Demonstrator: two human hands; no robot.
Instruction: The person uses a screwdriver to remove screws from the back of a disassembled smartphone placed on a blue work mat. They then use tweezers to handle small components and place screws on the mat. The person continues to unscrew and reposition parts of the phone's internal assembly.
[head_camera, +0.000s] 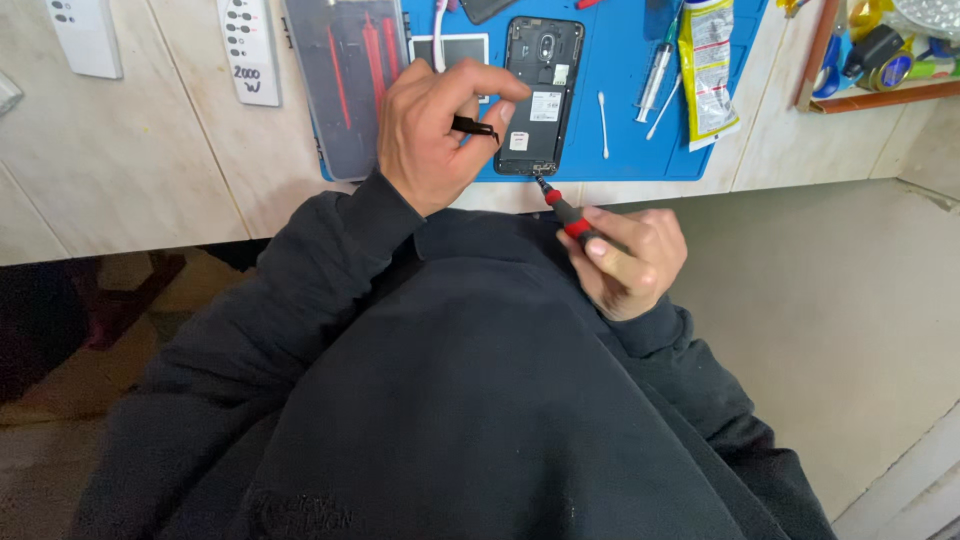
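Observation:
An opened black phone (541, 95) lies back-up on a blue work mat (625, 140) at the counter's front edge. My left hand (430, 130) rests beside the phone's left side and pinches a small black tool (474, 127) between thumb and fingers. Lower down, my right hand (628, 258) grips a red and black screwdriver (566, 215); its tip touches the phone's bottom edge. My dark sleeves and jumper fill the lower half of the head view.
A grey case of red tools (347, 85) lies left of the phone. Cotton swabs (603, 125), a syringe (655, 75) and a yellow-white packet (707, 70) lie on the mat's right. Two white power strips (248, 50) sit at left; a cluttered tray (880, 50) at right.

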